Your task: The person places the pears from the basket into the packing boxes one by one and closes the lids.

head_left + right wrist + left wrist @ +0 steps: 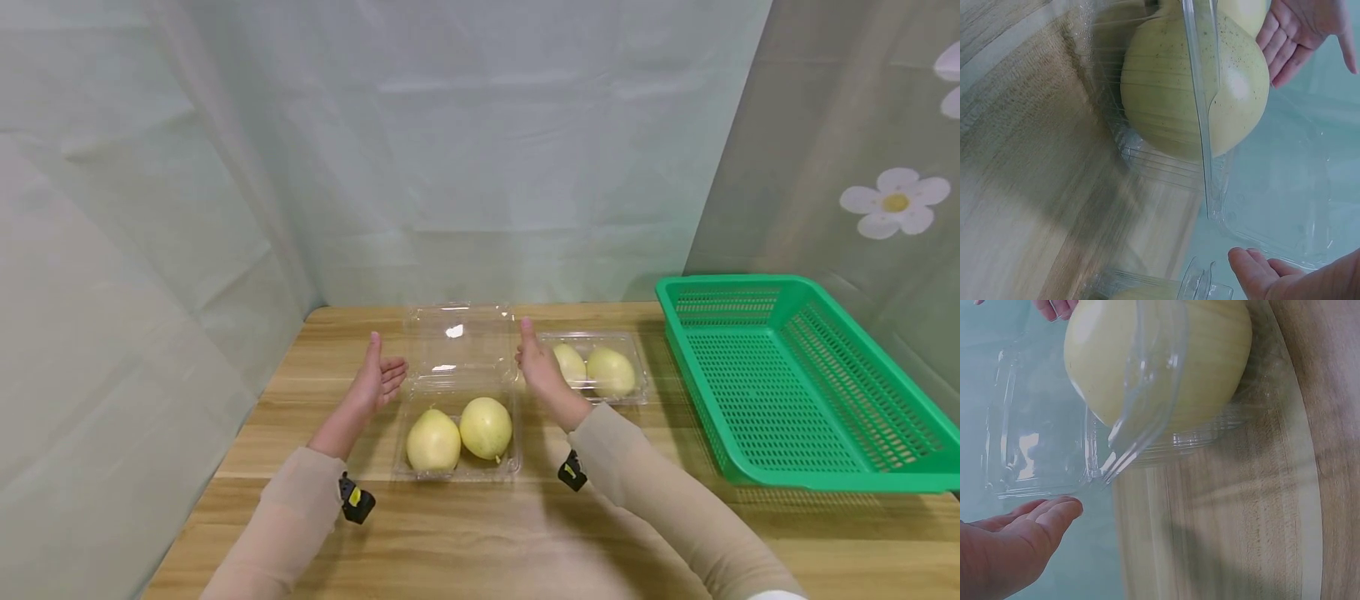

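Observation:
A clear plastic clamshell box [457, 476] lies on the table, its lid [461, 342] raised behind it. Two pale yellow pears [433, 442] sit side by side in its base; speckled skin shows on one pear [1191, 87] in the right wrist view. My left hand [377, 379] is held at the lid's left side, thumb up and fingers extended, holding nothing. On the other side, my right hand [537, 360] faces it with palm inward and thumb up, its fingertips near the lid's right edge. Both hands flank the lid.
Right of my right hand is a second clear box [639, 367] with two pears [611, 372], its lid down. A large green plastic basket [738, 467] stands at the right. Pale cloth [480, 167] hangs behind the wooden table [465, 542].

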Tool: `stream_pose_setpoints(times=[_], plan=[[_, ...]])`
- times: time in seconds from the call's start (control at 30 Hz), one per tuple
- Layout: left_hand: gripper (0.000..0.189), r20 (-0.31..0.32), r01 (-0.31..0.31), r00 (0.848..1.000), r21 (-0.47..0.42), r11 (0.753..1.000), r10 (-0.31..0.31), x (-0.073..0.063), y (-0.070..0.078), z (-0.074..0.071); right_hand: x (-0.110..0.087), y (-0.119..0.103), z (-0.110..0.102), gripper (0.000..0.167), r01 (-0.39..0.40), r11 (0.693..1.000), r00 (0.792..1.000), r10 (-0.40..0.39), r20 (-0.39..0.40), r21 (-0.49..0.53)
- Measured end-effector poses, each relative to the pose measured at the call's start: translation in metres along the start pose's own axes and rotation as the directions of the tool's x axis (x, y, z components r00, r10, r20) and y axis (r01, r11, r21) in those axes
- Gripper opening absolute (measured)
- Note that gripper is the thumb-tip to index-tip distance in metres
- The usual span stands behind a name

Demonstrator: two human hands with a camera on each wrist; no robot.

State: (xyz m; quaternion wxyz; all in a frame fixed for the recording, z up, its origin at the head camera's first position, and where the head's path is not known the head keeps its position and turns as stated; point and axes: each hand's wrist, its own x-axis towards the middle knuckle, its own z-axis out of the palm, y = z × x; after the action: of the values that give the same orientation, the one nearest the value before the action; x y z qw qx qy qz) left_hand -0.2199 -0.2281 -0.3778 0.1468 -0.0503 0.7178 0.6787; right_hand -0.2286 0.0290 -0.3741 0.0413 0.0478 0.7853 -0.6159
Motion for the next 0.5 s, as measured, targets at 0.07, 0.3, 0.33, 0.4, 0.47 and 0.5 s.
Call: stream_pose_setpoints(times=[0.07,0.3,0.33,0.4,0.47,0.5], plan=[[0.107,0.002,0.003,1.0,-0.007,1.0,-0.003,0.001,-0.002,-0.001,-0.001,0.0,0.0,0.083,0.003,1.0,1.0,-0.003,-0.002,0.0],[0.105,0.026,-0.019,0.999,-0.005,1.0,0.019,-0.007,0.001,0.0,-0.007,0.001,-0.002,0.086,0.046,0.999,0.999,-0.046,0.027,-0.013],[0.103,0.025,-0.017,1.0,-0.004,1.0,0.018,-0.008,0.002,0.0,-0.008,0.0,-0.002,0.086,0.055,0.998,0.998,-0.054,0.031,-0.015],[0.101,0.029,-0.017,0.999,-0.001,1.0,0.017,-0.01,0.003,0.001,-0.011,0.0,-0.003,0.085,0.066,0.998,0.997,-0.066,0.037,-0.018],[0.099,0.032,-0.017,0.999,-0.003,1.0,0.017,-0.012,0.003,0.001,-0.013,-0.001,-0.004,0.083,0.073,0.997,0.996,-0.072,0.045,-0.017],[0.099,0.03,-0.018,0.999,-0.005,1.0,0.018,-0.013,0.004,0.001,-0.014,-0.001,-0.004,0.083,0.078,0.997,0.996,-0.077,0.049,-0.017]])
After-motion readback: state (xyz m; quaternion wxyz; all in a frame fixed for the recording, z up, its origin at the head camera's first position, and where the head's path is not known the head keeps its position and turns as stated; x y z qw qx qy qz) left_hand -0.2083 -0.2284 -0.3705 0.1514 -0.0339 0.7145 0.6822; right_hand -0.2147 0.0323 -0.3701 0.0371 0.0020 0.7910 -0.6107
